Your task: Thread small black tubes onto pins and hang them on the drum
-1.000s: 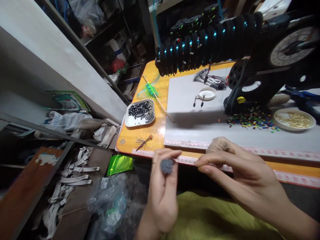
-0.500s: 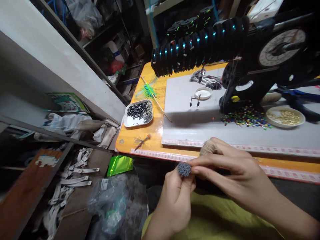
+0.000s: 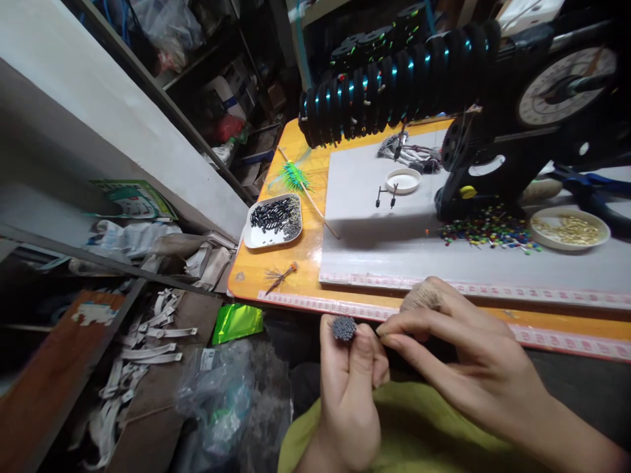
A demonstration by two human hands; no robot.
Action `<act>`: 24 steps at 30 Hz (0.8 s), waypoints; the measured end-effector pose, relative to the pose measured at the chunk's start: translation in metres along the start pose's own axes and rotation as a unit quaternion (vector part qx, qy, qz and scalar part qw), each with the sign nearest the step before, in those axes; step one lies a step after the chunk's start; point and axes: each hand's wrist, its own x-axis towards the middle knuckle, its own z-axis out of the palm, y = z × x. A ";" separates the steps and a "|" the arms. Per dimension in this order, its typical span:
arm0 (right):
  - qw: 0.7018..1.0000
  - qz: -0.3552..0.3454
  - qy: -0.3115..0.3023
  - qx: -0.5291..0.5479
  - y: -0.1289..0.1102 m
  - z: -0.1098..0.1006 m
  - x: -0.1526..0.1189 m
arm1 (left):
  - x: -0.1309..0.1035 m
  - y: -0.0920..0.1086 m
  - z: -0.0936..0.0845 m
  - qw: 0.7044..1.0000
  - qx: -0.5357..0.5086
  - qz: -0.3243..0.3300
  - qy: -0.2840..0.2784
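Note:
A tight bundle of thin grey strands with rounded ends (image 3: pixel 344 328) stands upright in my left hand (image 3: pixel 351 401), held between thumb and fingers. Just to its right is my right hand (image 3: pixel 458 348), thumb and forefinger pinched together; whatever lies between those tips is too small to name. A beige wrapping (image 3: pixel 422 295) covers one finger of that hand. Both hands are over my lap, in front of the table's near edge, and the bundle is now apart from the right fingertips.
On the orange table (image 3: pixel 308 287) are a white dish of black and grey pieces (image 3: pixel 273 220), a green bristly stick (image 3: pixel 296 176), scattered coloured pins (image 3: pixel 488 230) and a dish of gold pieces (image 3: pixel 570 230). A black machine (image 3: pixel 473 177) stands over the grey board (image 3: pixel 384 256).
My left hand has tilted and shifted the bundle a little to the left. My right pinch has come away from the bundle, leaving a gap between them.

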 end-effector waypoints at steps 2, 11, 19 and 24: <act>1.000 -0.014 -0.003 -0.015 0.002 -0.002 -0.001 | 0.002 0.003 0.000 1.000 -0.022 0.006 -0.021; 0.998 -0.036 -0.040 -0.032 -0.004 -0.008 0.000 | -0.002 -0.002 -0.012 0.995 0.042 0.094 -0.006; 0.998 -0.028 -0.050 -0.025 -0.005 -0.010 -0.003 | -0.002 -0.018 -0.018 0.954 0.114 0.275 -0.028; 0.999 -0.010 -0.033 -0.002 -0.005 -0.012 -0.001 | 0.005 -0.031 -0.028 0.918 0.152 0.361 -0.058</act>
